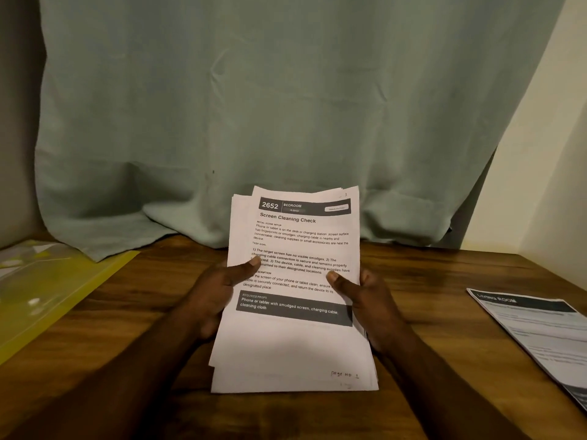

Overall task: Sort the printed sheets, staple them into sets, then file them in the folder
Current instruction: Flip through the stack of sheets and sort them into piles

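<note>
A stack of printed sheets [295,290] sits at the centre of the view, lifted at its far end and tilted toward us. Its near edge is low, at or just above the wooden bench [444,274]; we cannot tell whether it touches. The left hand [212,293] grasps the stack's left edge and the right hand [371,300] its right edge. Each thumb presses on the top page, with the fingers curled behind. We judge this two-sided hold keeps the pages readable and lets the top sheet be thumbed off for sorting.

The top page is white with a dark header band reading "2652 BEDROOM". Its title is "Screen Cleaning Check", and short paragraphs run down to a dark box listing required props. "Page no 1" is handwritten near the bottom right corner. The sheets behind it are fanned unevenly, with their corners showing at the top and bottom.

Well apart on the right, a printed sheet [536,331] headed "LIVING ROOM" lies flat on the bench. We take it for a separate pile. On the far left lies a translucent yellow folder [63,290], probably waiting for filing. A grey-green cloth [286,106] hangs behind, its hem resting on the bench. We can see no stapler.
</note>
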